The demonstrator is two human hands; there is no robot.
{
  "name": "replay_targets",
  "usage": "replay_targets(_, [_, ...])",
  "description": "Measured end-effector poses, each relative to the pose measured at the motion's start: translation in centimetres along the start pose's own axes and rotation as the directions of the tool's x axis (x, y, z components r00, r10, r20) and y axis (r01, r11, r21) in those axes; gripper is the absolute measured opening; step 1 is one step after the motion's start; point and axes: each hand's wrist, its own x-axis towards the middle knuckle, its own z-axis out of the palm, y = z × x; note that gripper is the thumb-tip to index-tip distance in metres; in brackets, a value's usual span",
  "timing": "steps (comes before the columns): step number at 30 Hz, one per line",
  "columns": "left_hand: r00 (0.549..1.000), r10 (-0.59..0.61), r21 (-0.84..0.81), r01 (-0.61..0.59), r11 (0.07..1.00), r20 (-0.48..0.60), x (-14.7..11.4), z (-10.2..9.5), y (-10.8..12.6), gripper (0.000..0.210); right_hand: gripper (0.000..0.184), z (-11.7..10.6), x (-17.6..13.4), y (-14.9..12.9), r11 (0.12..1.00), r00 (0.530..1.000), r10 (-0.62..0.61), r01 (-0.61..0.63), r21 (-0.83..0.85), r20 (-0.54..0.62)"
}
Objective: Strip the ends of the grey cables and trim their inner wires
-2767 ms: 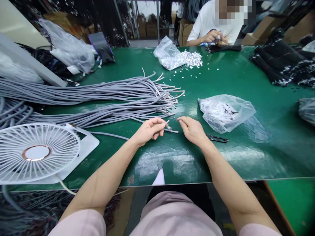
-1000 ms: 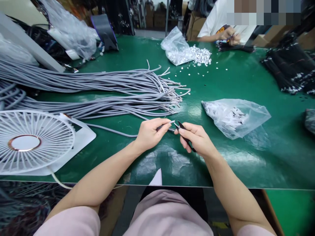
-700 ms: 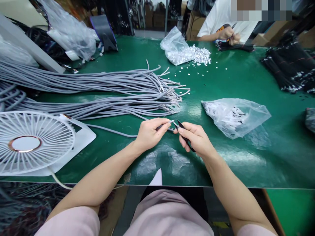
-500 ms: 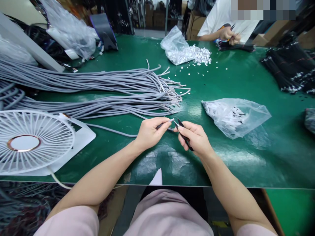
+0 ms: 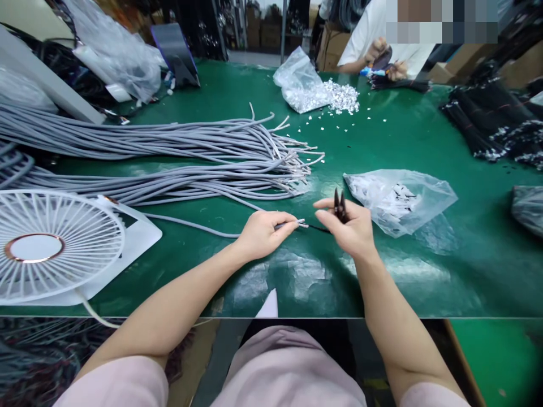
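Observation:
My left hand (image 5: 267, 233) is closed in a pinch round the end of a grey cable (image 5: 190, 226). Its pale inner wires (image 5: 302, 223) poke out past the fingertips, and a thin dark strand runs from there towards my right hand (image 5: 350, 226). That hand keeps hold of black thread snips (image 5: 340, 206), their blades pointing up and away from the cable. My right thumb and forefinger are apart, a short way right of the wire ends. Whether they touch the dark strand I cannot tell.
Bundled grey cables (image 5: 190, 138) lie behind my left hand. A white fan (image 5: 63, 243) stands at left. Right of my hands is a plastic bag of white pieces (image 5: 399, 200); another bag (image 5: 301, 82) spills bits farther back. A co-worker's hands (image 5: 386, 62) work across the table.
My right hand has moved right, off the cable end, and the snips have turned from lying across the wires to pointing up. My left hand has shifted slightly towards me with the cable.

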Motion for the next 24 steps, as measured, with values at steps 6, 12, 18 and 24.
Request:
replay_targets(6, [0.996, 0.002, 0.021, -0.004, 1.000, 0.095, 0.00, -0.38, -0.01, 0.024, 0.015, 0.51, -0.59, 0.09, 0.870, 0.895, -0.269, 0.384, -0.308, 0.356])
replay_targets(12, [0.981, 0.005, 0.084, -0.022, 0.996, 0.194, -0.06, -0.36, -0.04, 0.025, 0.020, -0.08, -0.72, 0.56, 0.779, 0.837, -0.232, 0.465, -0.420, 0.496])
replay_targets(18, [0.968, 0.012, 0.088, -0.036, 0.995, 0.251, -0.02, -0.53, 0.27, 0.025, 0.018, -0.16, -0.64, 0.32, 0.785, 0.818, -0.147, 0.438, -0.438, 0.555])
replay_targets(24, [0.969, 0.103, 0.005, -0.107, 0.994, 0.223, -0.04, -0.61, -0.20, 0.024, 0.021, 0.36, 0.06, 0.40, 0.947, 0.869, -0.040, 0.190, -0.258, 0.494])
